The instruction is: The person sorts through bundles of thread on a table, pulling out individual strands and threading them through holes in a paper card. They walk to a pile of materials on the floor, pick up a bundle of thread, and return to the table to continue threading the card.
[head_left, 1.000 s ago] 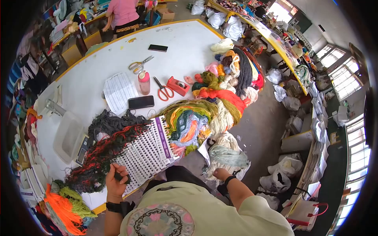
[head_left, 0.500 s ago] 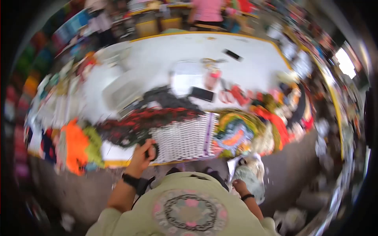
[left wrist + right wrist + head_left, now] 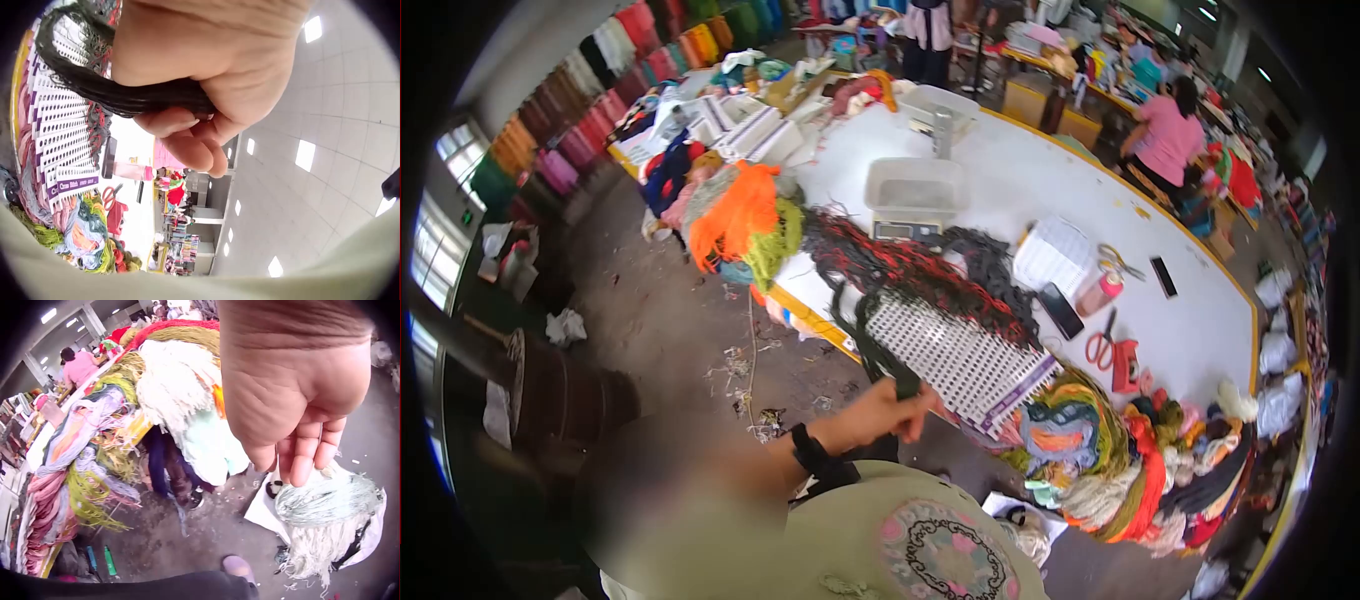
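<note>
One dark green-black yarn hank (image 3: 119,94), ropy, looped.

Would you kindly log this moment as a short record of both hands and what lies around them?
left hand: grip closed round a dark yarn bundle drawn off the table edge
right hand: holds nothing, fingers loosely curled above a pale green yarn heap
card: white perforated card with a purple edge, on the table
nearby: red-black yarn, orange scissors

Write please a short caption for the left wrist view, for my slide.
Left hand grips a dark yarn bundle above a white perforated card, with mixed coloured yarn below.
</note>
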Demonstrator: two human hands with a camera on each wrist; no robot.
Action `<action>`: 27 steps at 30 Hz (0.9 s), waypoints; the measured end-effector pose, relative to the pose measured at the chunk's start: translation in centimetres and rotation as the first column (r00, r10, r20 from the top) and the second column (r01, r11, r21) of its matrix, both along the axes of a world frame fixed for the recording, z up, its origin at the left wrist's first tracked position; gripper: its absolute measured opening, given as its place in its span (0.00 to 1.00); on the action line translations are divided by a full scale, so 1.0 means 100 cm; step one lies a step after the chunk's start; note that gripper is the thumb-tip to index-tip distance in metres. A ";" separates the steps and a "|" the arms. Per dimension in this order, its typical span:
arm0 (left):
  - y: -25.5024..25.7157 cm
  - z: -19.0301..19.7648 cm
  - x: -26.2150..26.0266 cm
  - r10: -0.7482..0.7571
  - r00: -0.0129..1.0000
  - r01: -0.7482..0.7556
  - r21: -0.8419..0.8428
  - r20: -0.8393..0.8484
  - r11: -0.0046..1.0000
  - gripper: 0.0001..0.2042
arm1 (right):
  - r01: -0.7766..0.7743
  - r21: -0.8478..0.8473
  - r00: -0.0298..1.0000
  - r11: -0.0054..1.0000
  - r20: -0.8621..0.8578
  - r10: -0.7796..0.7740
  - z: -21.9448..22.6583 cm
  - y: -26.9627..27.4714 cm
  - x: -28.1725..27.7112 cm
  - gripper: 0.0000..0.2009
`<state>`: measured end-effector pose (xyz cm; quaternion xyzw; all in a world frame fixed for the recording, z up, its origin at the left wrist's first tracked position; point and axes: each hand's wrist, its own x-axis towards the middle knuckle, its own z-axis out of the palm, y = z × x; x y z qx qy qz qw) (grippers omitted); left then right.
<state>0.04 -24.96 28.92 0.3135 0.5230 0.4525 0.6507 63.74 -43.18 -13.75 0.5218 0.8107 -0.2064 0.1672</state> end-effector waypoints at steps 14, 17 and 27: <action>0.019 0.008 -0.102 -0.637 0.728 0.675 0.103 -0.253 0.731 0.10 | 0.917 -0.264 0.168 0.299 -0.426 -0.889 0.171 0.013 -0.308 0.14; 0.021 -0.010 -0.126 -0.677 0.710 0.690 -0.002 -0.192 0.724 0.10 | 0.820 -0.259 0.466 0.510 -0.215 -0.858 0.164 -0.038 -0.382 0.13; -0.001 -0.025 -0.041 -0.968 0.162 0.980 0.144 -0.192 0.136 0.09 | 0.583 -0.177 -0.812 -0.793 -0.110 -0.573 0.185 -0.325 -0.587 0.14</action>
